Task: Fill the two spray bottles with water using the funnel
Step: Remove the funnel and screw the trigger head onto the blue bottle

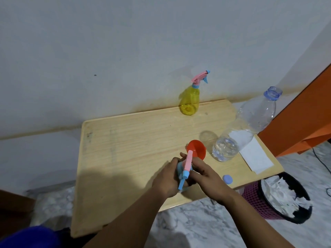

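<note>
A light wooden table [125,140] carries a yellow spray bottle [190,101], a clear plastic water bottle [245,129], a red funnel [198,148], a blue cap [227,179] and white paper [256,158].

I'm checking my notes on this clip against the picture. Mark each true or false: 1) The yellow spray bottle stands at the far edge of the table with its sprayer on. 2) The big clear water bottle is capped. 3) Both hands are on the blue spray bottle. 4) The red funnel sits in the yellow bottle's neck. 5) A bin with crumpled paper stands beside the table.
1) True: the yellow spray bottle stands near the wall, sprayer attached.
2) False: the clear water bottle is open; a blue cap lies on the table.
3) True: left hand and right hand grip the blue spray bottle.
4) False: the red funnel lies on the table by the hands.
5) True: the bin holds paper.
</note>
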